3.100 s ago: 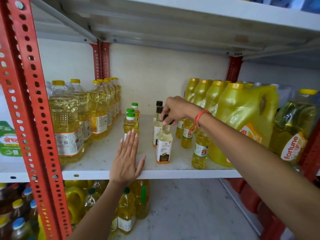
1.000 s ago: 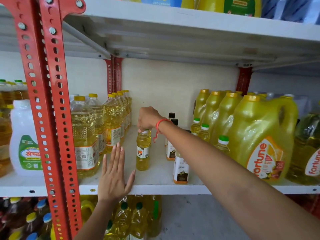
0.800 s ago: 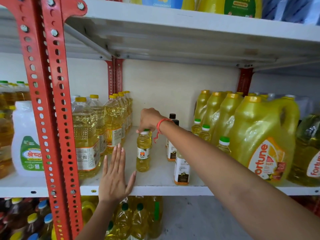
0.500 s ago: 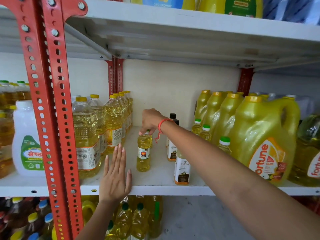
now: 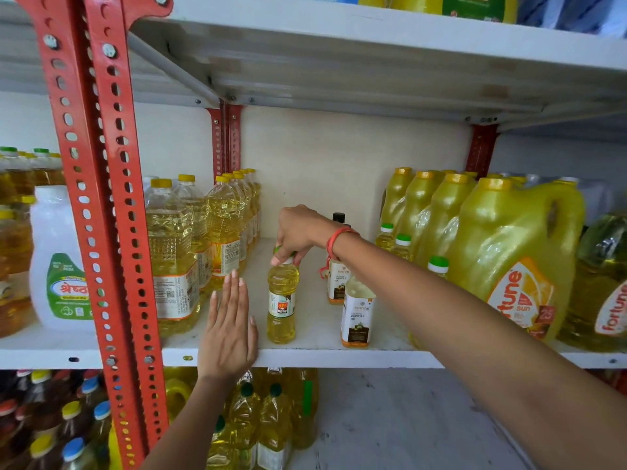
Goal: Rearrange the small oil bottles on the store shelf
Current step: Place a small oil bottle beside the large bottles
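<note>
We are midway through setting a bottle into its spot: our right hand (image 5: 298,232) comes in from the right and pinches the cap of the small yellow oil bottle (image 5: 282,301) with its fingertips, thumb and fingers closed round the top. The bottle stands upright on the white shelf (image 5: 305,356), near the front edge, in the open stretch between the large clear bottles (image 5: 176,262) on the left and the coconut oil bottles (image 5: 356,317) on the right. Our left hand (image 5: 229,330) lies flat on the shelf just beside the yellow bottle, fingers straight and pressed together, holding nothing; it appears to brace us or mark the line of the row

Further right, small green-capped bottles (image 5: 402,245) stand in front of the big Fortune jugs (image 5: 512,259), partly hidden by our forearm

We judge the placing step nearly finished. The next move calls for letting go of the cap cleanly without tipping the bottle, since it is tall, narrow and held only at the top. Then we would reach back for one of the green-capped bottles, taking care that our forearm clears the coconut oil bottle at the front
</note>
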`<state>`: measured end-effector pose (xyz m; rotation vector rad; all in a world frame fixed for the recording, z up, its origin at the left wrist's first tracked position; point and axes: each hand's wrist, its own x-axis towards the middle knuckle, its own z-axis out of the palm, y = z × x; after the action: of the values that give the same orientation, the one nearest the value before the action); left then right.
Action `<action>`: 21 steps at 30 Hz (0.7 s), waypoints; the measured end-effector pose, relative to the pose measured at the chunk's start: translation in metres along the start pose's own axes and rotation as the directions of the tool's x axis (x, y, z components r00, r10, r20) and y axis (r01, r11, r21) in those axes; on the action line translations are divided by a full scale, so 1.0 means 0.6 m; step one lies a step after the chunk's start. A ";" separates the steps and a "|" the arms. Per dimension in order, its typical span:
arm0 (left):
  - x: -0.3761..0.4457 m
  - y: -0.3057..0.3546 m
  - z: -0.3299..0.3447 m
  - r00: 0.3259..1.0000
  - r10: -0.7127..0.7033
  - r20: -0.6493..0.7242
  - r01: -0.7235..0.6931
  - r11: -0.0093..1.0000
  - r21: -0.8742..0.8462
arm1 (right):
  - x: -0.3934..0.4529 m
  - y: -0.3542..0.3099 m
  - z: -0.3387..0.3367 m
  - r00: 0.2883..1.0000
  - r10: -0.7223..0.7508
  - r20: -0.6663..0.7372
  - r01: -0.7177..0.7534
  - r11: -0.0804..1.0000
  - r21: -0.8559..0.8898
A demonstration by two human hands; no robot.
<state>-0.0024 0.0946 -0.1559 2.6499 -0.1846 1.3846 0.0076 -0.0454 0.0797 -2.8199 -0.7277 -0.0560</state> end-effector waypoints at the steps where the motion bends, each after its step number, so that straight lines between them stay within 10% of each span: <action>1: 0.000 0.000 0.000 1.000 -0.001 0.003 0.001 1.000 0.004 | -0.004 -0.001 0.000 1.000 -0.007 0.005 0.007 1.000 -0.002; 21: -0.002 0.000 -0.002 1.000 -0.002 0.016 0.002 1.000 0.006 | -0.018 0.004 -0.001 0.999 -0.052 -0.013 0.052 0.999 -0.003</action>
<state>-0.0041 0.0949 -0.1559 2.6655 -0.1795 1.3663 -0.0009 -0.0528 0.0789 -2.8005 -0.7992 -0.0839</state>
